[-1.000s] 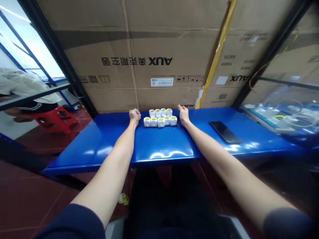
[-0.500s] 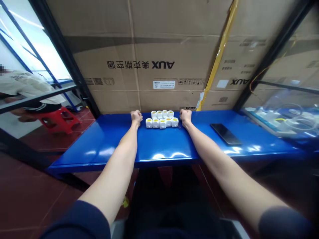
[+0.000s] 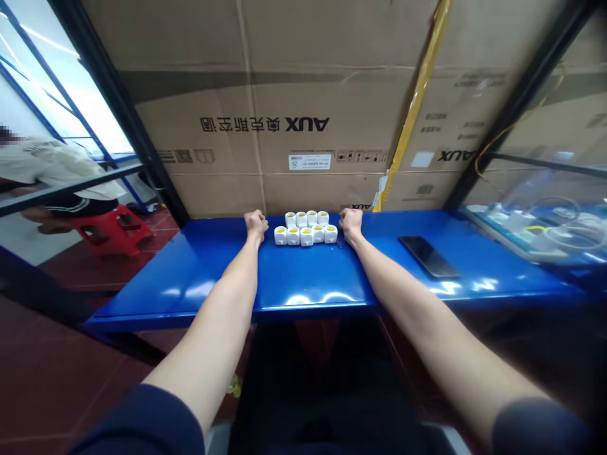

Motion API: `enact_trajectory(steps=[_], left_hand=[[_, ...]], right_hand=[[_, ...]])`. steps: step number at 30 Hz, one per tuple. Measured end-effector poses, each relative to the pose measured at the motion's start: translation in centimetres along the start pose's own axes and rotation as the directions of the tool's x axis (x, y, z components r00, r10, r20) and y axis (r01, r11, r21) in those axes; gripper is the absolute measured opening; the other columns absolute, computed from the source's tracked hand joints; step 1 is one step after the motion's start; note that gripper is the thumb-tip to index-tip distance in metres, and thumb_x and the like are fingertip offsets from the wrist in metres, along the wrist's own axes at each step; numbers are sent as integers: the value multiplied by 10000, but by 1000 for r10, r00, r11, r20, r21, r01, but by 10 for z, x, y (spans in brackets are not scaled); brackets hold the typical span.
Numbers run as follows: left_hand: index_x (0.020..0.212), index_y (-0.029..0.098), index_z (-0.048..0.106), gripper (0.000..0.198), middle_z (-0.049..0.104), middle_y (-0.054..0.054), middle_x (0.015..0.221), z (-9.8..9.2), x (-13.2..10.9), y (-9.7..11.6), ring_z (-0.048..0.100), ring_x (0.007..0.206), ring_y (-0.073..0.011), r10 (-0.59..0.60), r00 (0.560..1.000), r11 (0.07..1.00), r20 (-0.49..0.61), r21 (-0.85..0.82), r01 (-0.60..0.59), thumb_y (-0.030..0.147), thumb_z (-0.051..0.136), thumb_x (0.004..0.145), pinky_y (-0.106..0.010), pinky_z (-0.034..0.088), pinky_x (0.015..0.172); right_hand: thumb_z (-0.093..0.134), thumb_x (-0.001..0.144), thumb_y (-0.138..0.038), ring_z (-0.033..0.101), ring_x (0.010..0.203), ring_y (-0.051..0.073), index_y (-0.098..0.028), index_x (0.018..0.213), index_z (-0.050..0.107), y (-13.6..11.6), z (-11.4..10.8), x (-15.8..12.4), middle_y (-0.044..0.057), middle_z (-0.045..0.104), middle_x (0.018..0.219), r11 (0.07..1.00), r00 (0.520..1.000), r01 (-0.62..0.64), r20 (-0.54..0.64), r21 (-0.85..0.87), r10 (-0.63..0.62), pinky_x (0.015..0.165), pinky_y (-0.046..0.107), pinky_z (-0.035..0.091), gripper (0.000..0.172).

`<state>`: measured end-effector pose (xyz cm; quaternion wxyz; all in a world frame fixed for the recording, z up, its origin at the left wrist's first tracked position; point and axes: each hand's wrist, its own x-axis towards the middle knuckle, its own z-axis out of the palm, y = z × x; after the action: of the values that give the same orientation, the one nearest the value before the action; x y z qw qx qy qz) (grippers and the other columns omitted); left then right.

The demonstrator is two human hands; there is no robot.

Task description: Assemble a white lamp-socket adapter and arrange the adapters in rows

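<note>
Two rows of white block-shaped fittings with yellow centres (image 3: pixel 303 227), four behind five, near the back of a blue metal bench (image 3: pixel 190 284). Left hand (image 3: pixel 256 224) and right hand (image 3: pixel 351 225) lie just beside the rows on either side, curled into fists, holding nothing. Row arrangement matches the earlier frame

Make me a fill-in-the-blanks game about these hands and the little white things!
The small white pieces have ____ centres. Their front row has ____ pieces. The left hand and right hand are curled into ____. The tabletop is shiny ____.

Missing words: yellow, five, fists, blue.
</note>
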<state>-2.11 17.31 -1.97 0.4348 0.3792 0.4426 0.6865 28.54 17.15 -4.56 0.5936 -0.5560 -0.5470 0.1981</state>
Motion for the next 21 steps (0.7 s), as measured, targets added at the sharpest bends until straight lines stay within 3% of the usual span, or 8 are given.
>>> enact_trajectory(steps=[3, 8, 10, 12, 13, 16, 18, 21], left_hand=[[591, 241, 228, 424, 196, 72, 494, 2, 1, -2, 215, 390, -73, 62, 998, 998, 30, 32, -63, 282, 572, 836, -218, 171, 398], [640, 231, 423, 278, 395, 42, 564, 2, -4, -2, 373, 458, -99, 137, 982, 979, 132, 132, -154, 393, 528, 840, -217, 272, 446], [713, 216, 530, 221, 550, 3, 679, -1, -9, 3, 494, 552, -122, 158, 967, 963, 198, 185, -195, 399, 510, 835, -225, 351, 498], [803, 200, 628, 205, 669, -31, 845, -7, -14, 14, 591, 691, -147, 167, 945, 938, 281, 250, -240, 393, 559, 816, -238, 428, 585], [828, 193, 672, 197, 703, -41, 903, -11, -16, 21, 619, 757, -164, 158, 930, 920, 333, 292, -261, 380, 630, 783, -253, 463, 642], [876, 189, 768, 264, 759, -57, 1003, -19, -23, 47, 668, 962, -227, 103, 863, 849, 495, 408, -336, 392, 816, 715, -314, 512, 865], [1030, 211, 796, 412, 753, -72, 1177, -21, -29, 63, 660, 1030, -250, 32, 761, 657, 647, 561, -504, 545, 792, 790, -352, 514, 922], [1240, 236, 757, 695, 726, -79, 1300, -16, -39, 77, 670, 1066, -274, -140, 655, 471, 742, 632, -616, 651, 865, 692, -353, 533, 914]], right_hand=[[656, 1052, -389, 696, 1120, 253, -177, 1311, 672, -5, 0, -4, 105, 680, 1330, 998, 994, -51, 96, -48, 55, 958, 456, 613, 335], [648, 972, -294, 666, 1074, 279, -155, 860, 760, -26, -14, -9, 84, 733, 998, 992, 956, 81, 291, -98, -50, 1032, 438, 540, 210], [709, 915, -323, 608, 1206, 294, -189, 904, 777, -40, -25, -11, 86, 713, 1095, 982, 935, 154, 337, -113, -108, 1138, 458, 460, 151], [706, 924, -408, 561, 1291, 286, -225, 1031, 782, -54, -38, -14, 90, 670, 1236, 965, 905, 231, 391, -121, -168, 1188, 458, 410, 225], [676, 947, -446, 559, 1295, 278, -233, 1104, 767, -60, -44, -16, 94, 649, 1282, 946, 865, 297, 455, -127, -210, 1184, 455, 414, 280], [642, 975, -519, 604, 1216, 282, -222, 1247, 724, -76, -55, -23, 102, 672, 1305, 896, 745, 420, 618, -144, -250, 1101, 455, 478, 411], [695, 946, -552, 603, 1233, 311, -212, 1292, 719, -83, -54, -30, 126, 678, 1316, 843, 700, 495, 672, -211, -243, 1086, 458, 481, 486], [759, 897, -614, 582, 1255, 360, -227, 1374, 701, -90, -42, -43, 157, 671, 1329, 724, 667, 606, 706, -329, -238, 1068, 481, 465, 617]])
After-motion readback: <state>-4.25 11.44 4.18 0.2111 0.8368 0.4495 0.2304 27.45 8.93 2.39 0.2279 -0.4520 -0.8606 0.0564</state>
